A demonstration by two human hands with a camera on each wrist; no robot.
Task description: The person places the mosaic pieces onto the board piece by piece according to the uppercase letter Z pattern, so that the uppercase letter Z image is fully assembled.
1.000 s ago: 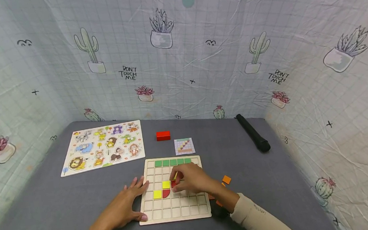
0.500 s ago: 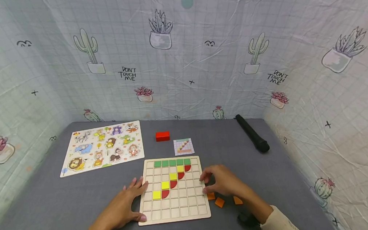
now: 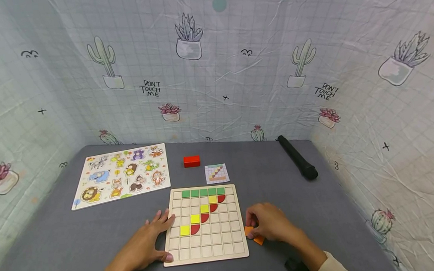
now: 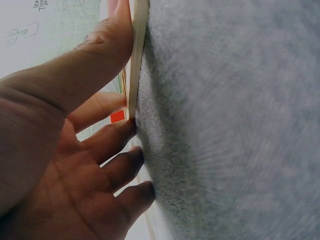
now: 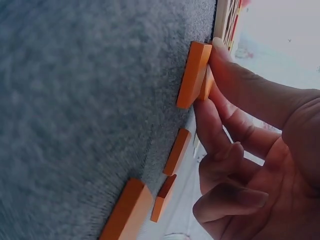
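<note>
A wooden grid board (image 3: 211,251) lies flat on the table. It bears a row of green squares (image 3: 203,192) along its far side and a diagonal of yellow squares (image 3: 195,218), each beside a red quarter-round tile (image 3: 195,229). My left hand (image 3: 149,244) rests spread against the board's left edge, thumb near the front corner. Right of the board, my right hand (image 3: 273,222) is down at the orange tiles (image 3: 259,240). In the right wrist view its thumb and a finger pinch an orange tile (image 5: 206,85), partly hidden behind another orange tile (image 5: 193,75).
Behind the board lie a small pattern card (image 3: 217,174) and a red block (image 3: 191,162). An animal puzzle board (image 3: 123,174) is at the back left, a black microphone (image 3: 297,157) at the back right. A printed cloth (image 3: 219,75) surrounds the table.
My right hand has left the middle of the board, uncovering the yellow and red tiles, and has moved right and down to the orange tiles, where it now pinches one. The left hand stays put.
</note>
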